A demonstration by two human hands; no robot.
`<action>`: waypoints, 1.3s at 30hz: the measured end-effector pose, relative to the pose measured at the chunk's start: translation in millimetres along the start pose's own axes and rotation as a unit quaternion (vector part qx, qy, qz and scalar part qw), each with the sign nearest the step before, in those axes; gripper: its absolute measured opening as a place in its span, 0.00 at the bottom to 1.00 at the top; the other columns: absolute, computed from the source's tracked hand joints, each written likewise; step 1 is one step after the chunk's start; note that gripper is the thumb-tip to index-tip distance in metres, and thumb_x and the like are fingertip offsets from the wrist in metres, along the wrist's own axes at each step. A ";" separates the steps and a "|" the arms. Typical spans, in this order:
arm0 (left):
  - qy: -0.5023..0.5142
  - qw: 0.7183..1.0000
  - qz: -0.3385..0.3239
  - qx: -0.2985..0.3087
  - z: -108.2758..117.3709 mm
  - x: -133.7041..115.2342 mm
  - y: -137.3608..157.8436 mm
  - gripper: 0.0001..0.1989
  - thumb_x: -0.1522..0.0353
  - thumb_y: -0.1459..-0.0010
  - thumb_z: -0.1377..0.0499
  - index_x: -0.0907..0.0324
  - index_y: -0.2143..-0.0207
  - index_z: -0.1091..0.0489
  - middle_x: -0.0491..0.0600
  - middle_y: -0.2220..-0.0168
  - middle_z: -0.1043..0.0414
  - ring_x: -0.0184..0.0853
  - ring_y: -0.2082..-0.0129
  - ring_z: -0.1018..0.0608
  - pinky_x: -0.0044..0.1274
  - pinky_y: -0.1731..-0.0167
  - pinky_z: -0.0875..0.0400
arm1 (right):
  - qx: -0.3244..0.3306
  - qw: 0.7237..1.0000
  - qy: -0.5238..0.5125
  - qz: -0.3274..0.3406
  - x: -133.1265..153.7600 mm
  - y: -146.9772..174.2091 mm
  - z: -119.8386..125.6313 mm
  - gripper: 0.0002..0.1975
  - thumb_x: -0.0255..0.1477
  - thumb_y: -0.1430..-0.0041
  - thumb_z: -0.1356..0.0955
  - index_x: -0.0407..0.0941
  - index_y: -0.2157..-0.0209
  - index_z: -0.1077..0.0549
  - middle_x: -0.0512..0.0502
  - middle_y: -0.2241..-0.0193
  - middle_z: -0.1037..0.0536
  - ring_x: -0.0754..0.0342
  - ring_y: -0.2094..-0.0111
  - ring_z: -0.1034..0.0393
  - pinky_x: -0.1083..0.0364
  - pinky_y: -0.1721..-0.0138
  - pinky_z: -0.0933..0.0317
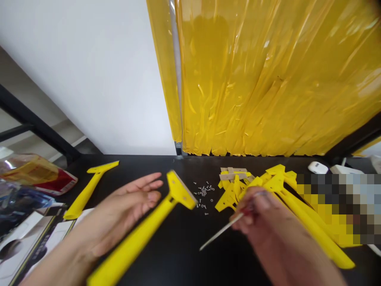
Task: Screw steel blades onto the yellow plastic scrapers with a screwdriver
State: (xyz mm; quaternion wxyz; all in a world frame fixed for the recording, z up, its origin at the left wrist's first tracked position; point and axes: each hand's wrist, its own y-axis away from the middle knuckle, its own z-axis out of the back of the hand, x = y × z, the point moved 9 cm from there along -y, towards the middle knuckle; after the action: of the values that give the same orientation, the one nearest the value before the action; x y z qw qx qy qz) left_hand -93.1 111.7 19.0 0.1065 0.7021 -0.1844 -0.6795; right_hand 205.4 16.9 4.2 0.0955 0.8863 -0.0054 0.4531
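Note:
My left hand [131, 210] is open, its fingers stretched out and slightly apart, palm toward the right. Just beside it is a yellow scraper [151, 222], its handle slanting up to a wide head with a blade edge; whether the handle touches the palm I cannot tell. My right hand [262, 218] is closed around a screwdriver [222, 230] with a reddish handle, mostly hidden by the fingers, and its thin shaft points down to the left. Small screws and nuts [204, 192] lie scattered between the hands. Behind the right hand are yellow scraper head pieces [229, 196].
Another yellow scraper [89, 188] lies at the left. Yellow handles [318, 226] are piled at the right, near a white case [318, 167]. Boxes [29, 238] and a bottle [41, 172] crowd the left edge. A yellow plastic sheet [268, 79] hangs behind the black table [190, 258].

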 end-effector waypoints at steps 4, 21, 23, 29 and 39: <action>-0.124 0.987 -0.096 0.040 -43.0 29.2 -0.5 0.30 0.63 0.48 0.28 0.49 0.42 0.27 0.49 0.51 0.26 0.34 0.61 0.23 0.26 0.57 0.25 | 0.093 0.990 -0.027 -0.101 -66.3 -12.6 -35.2 0.16 0.43 0.37 0.26 0.45 0.65 0.24 0.50 0.75 0.28 0.57 0.75 0.35 0.55 0.69 0.35; -0.490 0.837 -0.227 0.085 -98.4 42.8 31.1 0.06 0.74 0.50 0.41 0.54 0.70 0.32 0.50 0.66 0.26 0.44 0.63 0.23 0.32 0.65 0.31 | 0.124 0.979 -0.109 -0.121 -62.3 -19.7 -22.3 0.13 0.39 0.34 0.31 0.46 0.70 0.29 0.56 0.80 0.43 0.60 0.80 0.54 0.57 0.77 0.48; -0.464 0.861 -0.203 0.042 -75.5 35.0 28.3 0.04 0.72 0.46 0.42 0.53 0.68 0.32 0.47 0.68 0.28 0.40 0.68 0.25 0.29 0.68 0.33 | 0.111 0.980 -0.120 -0.113 -54.0 -23.3 -17.4 0.13 0.39 0.32 0.33 0.47 0.69 0.29 0.57 0.81 0.47 0.59 0.81 0.59 0.58 0.79 0.53; -0.210 0.966 -0.153 0.003 -14.1 21.5 6.1 0.11 0.57 0.37 0.40 0.53 0.65 0.25 0.49 0.61 0.21 0.46 0.54 0.22 0.34 0.48 0.30 | 0.082 0.989 -0.098 -0.080 -46.8 -29.8 -7.4 0.13 0.39 0.31 0.34 0.46 0.66 0.25 0.54 0.79 0.39 0.57 0.77 0.47 0.52 0.65 0.35; 0.116 0.993 -0.035 0.001 -39.2 53.3 -12.2 0.11 0.61 0.42 0.33 0.59 0.63 0.19 0.55 0.53 0.17 0.48 0.41 0.22 0.37 0.32 0.36 | 0.024 0.995 -0.090 -0.035 -40.5 -44.0 9.4 0.12 0.40 0.33 0.30 0.47 0.64 0.23 0.50 0.70 0.30 0.53 0.67 0.35 0.45 0.49 0.33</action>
State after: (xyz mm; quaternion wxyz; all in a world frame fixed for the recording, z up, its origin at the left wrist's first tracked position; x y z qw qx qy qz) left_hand -52.3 97.4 -32.5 0.1029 0.7825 -0.1470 -0.5962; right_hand 193.3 55.4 -40.9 0.0894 0.9253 0.0278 0.3675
